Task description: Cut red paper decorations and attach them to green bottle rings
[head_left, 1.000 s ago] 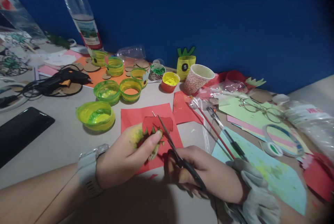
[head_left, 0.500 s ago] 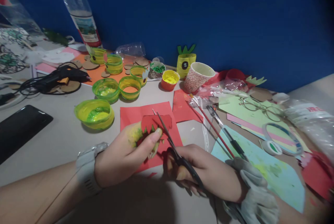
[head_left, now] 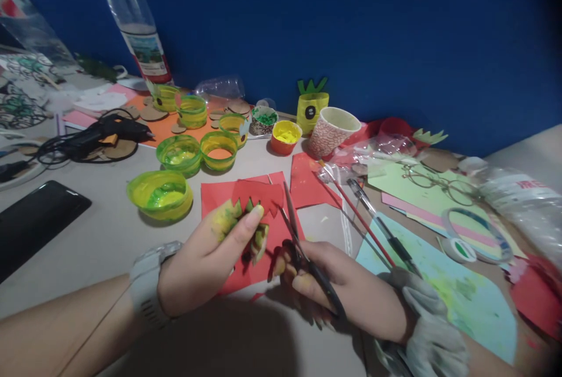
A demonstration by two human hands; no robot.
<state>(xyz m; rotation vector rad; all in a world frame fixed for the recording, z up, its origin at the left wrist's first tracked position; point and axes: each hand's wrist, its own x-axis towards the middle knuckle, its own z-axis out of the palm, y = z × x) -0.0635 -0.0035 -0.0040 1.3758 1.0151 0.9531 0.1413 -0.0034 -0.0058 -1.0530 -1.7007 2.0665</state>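
Observation:
My left hand (head_left: 206, 268), smeared with yellow and green paint, pinches a small red paper piece (head_left: 261, 192) with a zigzag lower edge between thumb and fingers. Green-edged bits also show at its fingers; what they belong to is partly hidden. My right hand (head_left: 338, 277) grips black-handled scissors (head_left: 295, 228) with their blades parted at the right end of the red piece. Whether the blades touch the paper is hard to tell. Beneath both lies a red paper sheet (head_left: 215, 192) on the table.
Green-yellow painted cups (head_left: 160, 192) stand left, beside a phone (head_left: 41, 225) and a glue gun (head_left: 109, 131). Yellow paint (head_left: 286, 132) and a patterned paper cup (head_left: 331, 134) stand behind. A paintbrush (head_left: 357, 213), a pen (head_left: 386, 230) and glasses (head_left: 443, 184) lie right.
The scissors have moved off the middle of the red piece toward its right end, and their blades are wider apart. My left hand has shifted slightly left and turned the piece.

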